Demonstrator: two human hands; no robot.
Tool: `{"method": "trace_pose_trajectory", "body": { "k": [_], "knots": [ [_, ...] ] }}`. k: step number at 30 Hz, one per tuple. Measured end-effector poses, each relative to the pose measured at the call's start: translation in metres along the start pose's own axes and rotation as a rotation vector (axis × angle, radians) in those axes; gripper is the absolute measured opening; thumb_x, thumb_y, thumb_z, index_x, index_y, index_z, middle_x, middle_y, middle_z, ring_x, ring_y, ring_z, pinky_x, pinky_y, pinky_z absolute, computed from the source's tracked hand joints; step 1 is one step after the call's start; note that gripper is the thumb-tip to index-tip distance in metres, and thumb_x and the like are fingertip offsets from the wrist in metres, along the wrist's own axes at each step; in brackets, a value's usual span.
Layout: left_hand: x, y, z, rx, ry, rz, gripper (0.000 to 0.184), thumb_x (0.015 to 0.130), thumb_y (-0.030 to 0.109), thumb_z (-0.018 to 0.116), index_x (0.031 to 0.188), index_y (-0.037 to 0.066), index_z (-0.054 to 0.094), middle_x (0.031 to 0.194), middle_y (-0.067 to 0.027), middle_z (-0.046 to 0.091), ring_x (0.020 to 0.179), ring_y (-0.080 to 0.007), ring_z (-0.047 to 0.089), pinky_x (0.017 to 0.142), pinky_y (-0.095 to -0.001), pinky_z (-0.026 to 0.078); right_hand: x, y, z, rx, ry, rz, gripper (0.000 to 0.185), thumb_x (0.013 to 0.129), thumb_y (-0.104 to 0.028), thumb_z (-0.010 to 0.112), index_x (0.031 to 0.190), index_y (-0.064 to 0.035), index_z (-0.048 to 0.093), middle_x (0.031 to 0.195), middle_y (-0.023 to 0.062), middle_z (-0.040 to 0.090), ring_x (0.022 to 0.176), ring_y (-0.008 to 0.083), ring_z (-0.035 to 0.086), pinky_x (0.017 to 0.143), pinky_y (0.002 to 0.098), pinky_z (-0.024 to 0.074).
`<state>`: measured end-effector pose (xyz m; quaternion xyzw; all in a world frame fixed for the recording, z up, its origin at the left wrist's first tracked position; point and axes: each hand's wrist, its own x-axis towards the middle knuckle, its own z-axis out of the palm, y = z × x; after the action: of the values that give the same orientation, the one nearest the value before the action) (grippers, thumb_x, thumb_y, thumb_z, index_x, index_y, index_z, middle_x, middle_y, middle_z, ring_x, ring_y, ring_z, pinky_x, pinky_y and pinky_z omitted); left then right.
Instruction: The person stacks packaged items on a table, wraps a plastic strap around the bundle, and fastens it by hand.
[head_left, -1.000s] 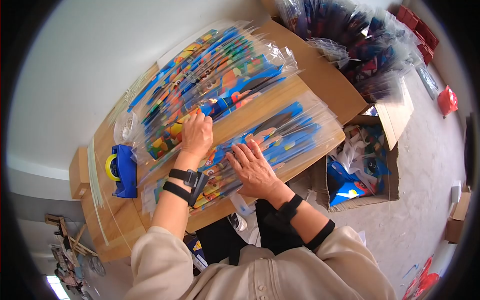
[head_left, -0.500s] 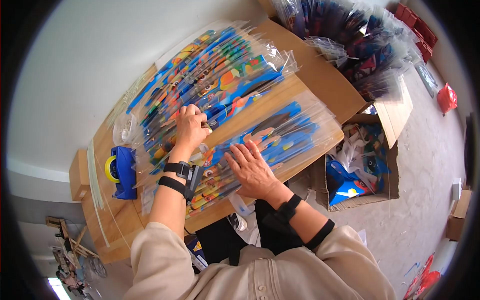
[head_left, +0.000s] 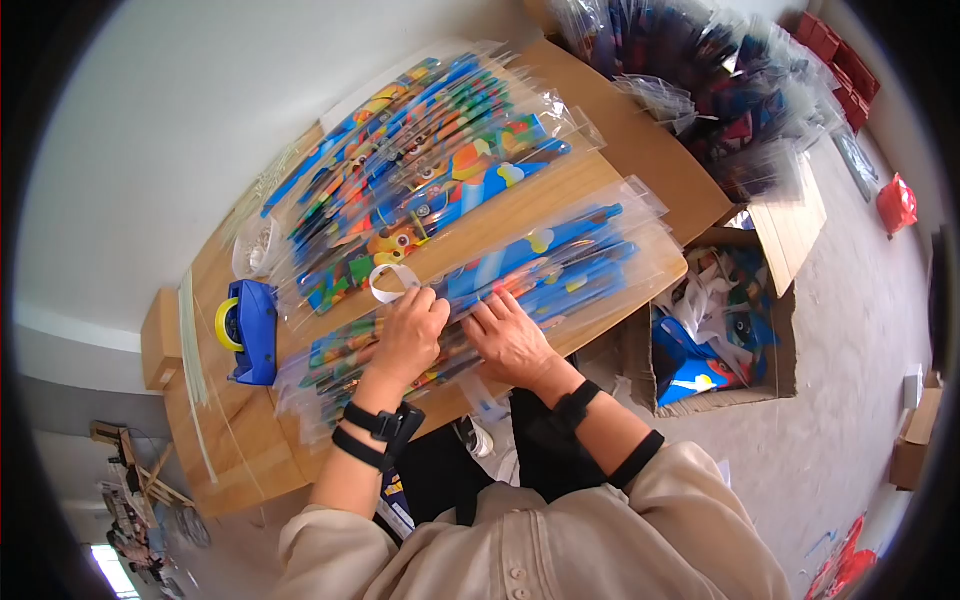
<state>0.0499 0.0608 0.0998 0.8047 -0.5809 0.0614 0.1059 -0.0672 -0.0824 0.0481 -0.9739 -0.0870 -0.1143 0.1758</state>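
Observation:
My left hand [head_left: 410, 332] is closed over the near pile, its fingertips pinched at a curled white strip [head_left: 384, 292] that loops up beyond them. Just to its right, my right hand [head_left: 508, 338] has its fingers bent and gathered on the top blue packet [head_left: 540, 243]. That pile is made of long, flat, colourful packets in clear plastic. A larger stack of similar packets [head_left: 430, 195] lies farther back on the wooden table [head_left: 235, 440], partly overlapping one another. The fingers hide the spot where each hand meets the plastic.
A blue tape dispenser [head_left: 257, 332] with yellow tape and a clear round container [head_left: 257, 247] stand left. Pale thin strips [head_left: 191, 345] lie at the left edge. Right of the table are an open carton [head_left: 780, 365] and a heap of dark wrapped packets [head_left: 740, 110].
My left hand has come back from the far stack to the near pile, with the white strip now looped up. Another blue packet lies on the near pile. My right hand's fingers have drawn in.

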Motion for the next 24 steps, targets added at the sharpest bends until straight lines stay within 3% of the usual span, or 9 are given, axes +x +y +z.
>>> {"method": "trace_pose_trajectory", "body": {
  "k": [3, 4, 7, 8, 11, 15, 19, 20, 24],
  "knots": [
    [0.001, -0.018, 0.007, -0.129, -0.012, -0.075, 0.013, 0.069, -0.008, 0.054, 0.076, 0.002, 0.050, 0.083, -0.0156, 0.053, 0.087, -0.0360, 0.054, 0.074, -0.0463, 0.045, -0.005, -0.004, 0.005, -0.133, 0.354, -0.176, 0.041, 0.067, -0.028, 0.069, 0.097, -0.0008, 0.062, 0.123, 0.0164, 0.053, 0.117, 0.0308, 0.049, 0.107, 0.0446, 0.0348],
    [0.002, -0.021, 0.007, -0.137, -0.036, -0.064, 0.012, 0.069, -0.009, 0.054, 0.077, 0.001, 0.050, 0.084, -0.0160, 0.054, 0.089, -0.0365, 0.055, 0.073, -0.0477, 0.045, -0.004, -0.008, 0.002, -0.038, 0.321, -0.135, 0.031, 0.069, -0.023, 0.064, 0.090, -0.0010, 0.061, 0.128, 0.0180, 0.051, 0.123, 0.0336, 0.046, 0.110, 0.0483, 0.0305],
    [0.013, -0.031, -0.002, -0.220, -0.155, -0.052, 0.010, 0.070, -0.005, 0.057, 0.078, -0.001, 0.052, 0.083, -0.0159, 0.055, 0.086, -0.0373, 0.056, 0.070, -0.0472, 0.045, 0.010, -0.009, -0.022, -0.021, 0.235, -0.068, 0.035, 0.067, -0.020, 0.064, 0.096, 0.0001, 0.059, 0.134, 0.0230, 0.048, 0.130, 0.0372, 0.042, 0.114, 0.0528, 0.0241],
    [0.020, -0.041, -0.011, -0.262, -0.394, -0.132, 0.012, 0.071, 0.001, 0.063, 0.079, -0.002, 0.055, 0.083, -0.0156, 0.057, 0.083, -0.0368, 0.058, 0.068, -0.0455, 0.045, 0.012, -0.004, -0.015, 0.012, 0.157, -0.077, 0.043, 0.065, -0.019, 0.065, 0.101, 0.0016, 0.056, 0.136, 0.0290, 0.046, 0.133, 0.0409, 0.039, 0.116, 0.0560, 0.0184],
    [0.042, -0.060, -0.027, -0.607, -0.353, -0.368, 0.017, 0.071, 0.006, 0.069, 0.080, -0.002, 0.058, 0.082, -0.0164, 0.058, 0.079, -0.0358, 0.060, 0.068, -0.0433, 0.046, 0.024, 0.001, -0.013, -0.029, 0.057, -0.067, 0.057, 0.056, -0.023, 0.074, 0.104, 0.0009, 0.051, 0.132, 0.0298, 0.047, 0.130, 0.0424, 0.041, 0.115, 0.0566, 0.0196],
    [0.061, -0.096, 0.013, -0.093, 0.030, -0.285, 0.031, 0.072, 0.014, 0.076, 0.095, 0.001, 0.060, 0.102, -0.0162, 0.059, 0.099, -0.0334, 0.057, 0.083, -0.0422, 0.047, 0.027, 0.003, -0.011, -0.020, 0.061, -0.070, 0.057, 0.056, -0.022, 0.074, 0.103, 0.0016, 0.051, 0.129, 0.0294, 0.049, 0.128, 0.0426, 0.043, 0.114, 0.0557, 0.0220],
    [0.074, -0.104, 0.036, -0.019, -0.113, -0.457, 0.049, 0.067, 0.023, 0.083, 0.106, 0.004, 0.061, 0.109, -0.0140, 0.057, 0.108, -0.0348, 0.053, 0.093, -0.0451, 0.043, 0.028, 0.004, -0.011, -0.032, 0.081, -0.094, 0.048, 0.065, -0.020, 0.069, 0.102, 0.0035, 0.050, 0.123, 0.0308, 0.053, 0.122, 0.0431, 0.049, 0.113, 0.0552, 0.0258],
    [0.082, -0.106, 0.037, -0.087, -0.199, -0.610, 0.057, 0.061, 0.031, 0.087, 0.106, 0.007, 0.061, 0.110, -0.0127, 0.057, 0.110, -0.0334, 0.053, 0.093, -0.0469, 0.041, 0.028, 0.004, -0.011, -0.015, 0.096, -0.086, 0.054, 0.064, -0.022, 0.071, 0.107, 0.0039, 0.050, 0.122, 0.0297, 0.054, 0.121, 0.0422, 0.049, 0.112, 0.0547, 0.0266],
    [0.095, -0.099, 0.023, 0.015, -0.355, -0.661, 0.061, 0.058, 0.033, 0.089, 0.106, 0.010, 0.060, 0.111, -0.0123, 0.057, 0.111, -0.0322, 0.052, 0.091, -0.0486, 0.042, 0.031, 0.002, -0.015, 0.012, 0.094, -0.068, 0.083, 0.058, -0.028, 0.080, 0.128, 0.0029, 0.046, 0.122, 0.0256, 0.052, 0.121, 0.0397, 0.047, 0.111, 0.0535, 0.0285]
  ]
}}
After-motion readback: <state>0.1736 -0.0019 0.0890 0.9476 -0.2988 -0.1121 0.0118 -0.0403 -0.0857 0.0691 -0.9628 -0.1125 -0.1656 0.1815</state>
